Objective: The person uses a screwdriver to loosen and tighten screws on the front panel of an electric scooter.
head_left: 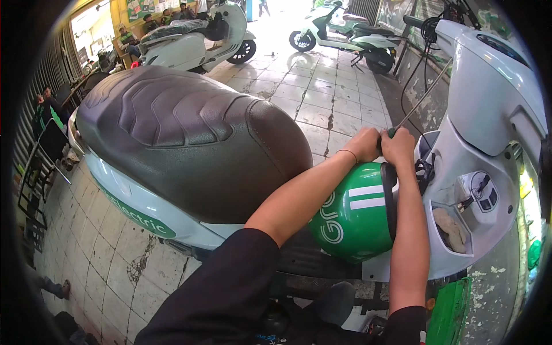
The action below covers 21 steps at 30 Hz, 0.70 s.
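You stand on a cracked, pale tiled floor (322,98) in what looks like an open-fronted scooter workshop. Far off at the left, people sit along the wall beside a parked white scooter (195,40), and another pale green scooter (345,31) stands far off toward the middle.

Nearest you on the left is the wide dark brown seat (178,132) of a white and green scooter, its long axis running from the far left toward the near right. Just to the right of the seat's front end, a green helmet (356,210) with white stripes sits low on the footboard area, between your forearms.

Your left hand (363,144) is clenched around the handle end of a long thin screwdriver (422,95). Your right hand (398,146) touches it on the right, also closed tightly on that same handle, so both fists sit side by side just above the helmet. The tool's shaft runs up and away from your hands to the far right, its long axis slanted, with the tip pointing toward the scooter's white front panel (489,92) and the black cables there. I cannot tell where the tip ends.

To the right, lower down, the open front pocket (451,230) holds a crumpled beige rag (451,227).
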Motion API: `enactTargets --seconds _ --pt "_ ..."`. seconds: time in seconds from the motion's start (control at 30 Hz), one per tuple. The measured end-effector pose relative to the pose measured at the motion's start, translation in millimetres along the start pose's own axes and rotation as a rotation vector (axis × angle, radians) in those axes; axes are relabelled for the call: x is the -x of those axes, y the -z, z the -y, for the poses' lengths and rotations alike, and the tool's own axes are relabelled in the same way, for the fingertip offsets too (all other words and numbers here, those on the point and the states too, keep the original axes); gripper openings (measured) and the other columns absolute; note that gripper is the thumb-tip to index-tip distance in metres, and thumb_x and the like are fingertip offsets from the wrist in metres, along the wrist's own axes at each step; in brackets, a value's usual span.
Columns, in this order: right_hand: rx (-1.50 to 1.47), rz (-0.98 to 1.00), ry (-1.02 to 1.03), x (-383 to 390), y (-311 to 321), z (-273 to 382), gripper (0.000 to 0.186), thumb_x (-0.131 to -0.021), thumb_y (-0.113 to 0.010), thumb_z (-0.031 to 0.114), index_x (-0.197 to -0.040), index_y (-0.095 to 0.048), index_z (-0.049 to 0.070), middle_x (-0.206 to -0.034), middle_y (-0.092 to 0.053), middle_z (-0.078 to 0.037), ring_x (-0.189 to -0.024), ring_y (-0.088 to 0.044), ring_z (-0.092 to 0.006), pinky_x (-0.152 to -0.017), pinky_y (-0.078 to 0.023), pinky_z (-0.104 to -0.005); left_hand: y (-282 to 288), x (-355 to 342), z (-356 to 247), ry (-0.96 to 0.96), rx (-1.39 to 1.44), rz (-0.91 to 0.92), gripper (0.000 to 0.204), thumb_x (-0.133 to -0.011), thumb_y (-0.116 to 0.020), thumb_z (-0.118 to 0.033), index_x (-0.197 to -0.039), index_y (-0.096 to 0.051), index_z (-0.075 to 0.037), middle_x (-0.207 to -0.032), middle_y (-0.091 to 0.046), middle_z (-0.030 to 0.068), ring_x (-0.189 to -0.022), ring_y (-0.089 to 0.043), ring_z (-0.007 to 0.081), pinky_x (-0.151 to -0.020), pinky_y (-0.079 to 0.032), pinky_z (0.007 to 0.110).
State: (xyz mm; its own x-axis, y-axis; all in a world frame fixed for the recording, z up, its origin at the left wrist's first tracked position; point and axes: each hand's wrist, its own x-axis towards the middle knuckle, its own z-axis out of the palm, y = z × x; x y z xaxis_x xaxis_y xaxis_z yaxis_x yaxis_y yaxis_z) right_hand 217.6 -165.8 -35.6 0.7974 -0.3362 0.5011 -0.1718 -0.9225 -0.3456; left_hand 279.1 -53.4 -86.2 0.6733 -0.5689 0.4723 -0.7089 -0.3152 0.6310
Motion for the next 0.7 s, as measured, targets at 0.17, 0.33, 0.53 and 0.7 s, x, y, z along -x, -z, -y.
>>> enactTargets --seconds 0.17,0.33,0.53,0.7 --pt "-0.243 0.027 0.051 4.4 7.1 8.9 0.046 -0.083 -0.066 0.034 -0.096 -0.065 -0.011 -0.101 -0.065 -0.034 -0.101 -0.063 -0.0465 -0.090 -0.049 -0.0479 7.1 1.7 -13.4 0.149 -0.218 -0.151 0.027 -0.071 -0.074 -0.021 -0.088 -0.070 0.000 -0.088 -0.069 0.0241 -0.089 -0.066 0.0425 -0.080 -0.054 0.048" --pt "0.000 0.051 -0.072 3.8 13.1 13.6 0.050 -0.084 -0.067 0.037 -0.097 -0.065 -0.012 -0.098 -0.065 -0.034 -0.099 -0.064 -0.0458 -0.089 -0.050 -0.0470 7.8 -0.5 -8.2 0.085 -0.181 -0.164 0.027 -0.070 -0.076 -0.021 -0.086 -0.070 -0.001 -0.088 -0.068 0.0229 -0.085 -0.065 0.0438 -0.079 -0.053 0.048" --pt "-0.046 0.102 -0.075 1.9 12.5 6.5 0.049 -0.083 -0.067 0.036 -0.096 -0.066 -0.011 -0.100 -0.065 -0.034 -0.101 -0.064 -0.0448 -0.088 -0.051 -0.0473 2.7 -5.6 10.7 -0.098 0.038 0.052 0.025 -0.074 -0.071 -0.022 -0.089 -0.069 -0.002 -0.094 -0.068 0.0232 -0.093 -0.063 0.0427 -0.082 -0.051 0.047" --pt "-0.226 -0.014 0.085 5.4 5.9 8.5 0.049 -0.084 -0.065 0.036 -0.095 -0.066 -0.012 -0.097 -0.065 -0.035 -0.097 -0.064 -0.0468 -0.088 -0.050 -0.0479 4.3 -6.0 -1.2 0.008 -0.228 -0.112 0.026 -0.074 -0.069 -0.023 -0.089 -0.069 -0.002 -0.095 -0.068 0.0234 -0.093 -0.063 0.0421 -0.081 -0.050 0.050"
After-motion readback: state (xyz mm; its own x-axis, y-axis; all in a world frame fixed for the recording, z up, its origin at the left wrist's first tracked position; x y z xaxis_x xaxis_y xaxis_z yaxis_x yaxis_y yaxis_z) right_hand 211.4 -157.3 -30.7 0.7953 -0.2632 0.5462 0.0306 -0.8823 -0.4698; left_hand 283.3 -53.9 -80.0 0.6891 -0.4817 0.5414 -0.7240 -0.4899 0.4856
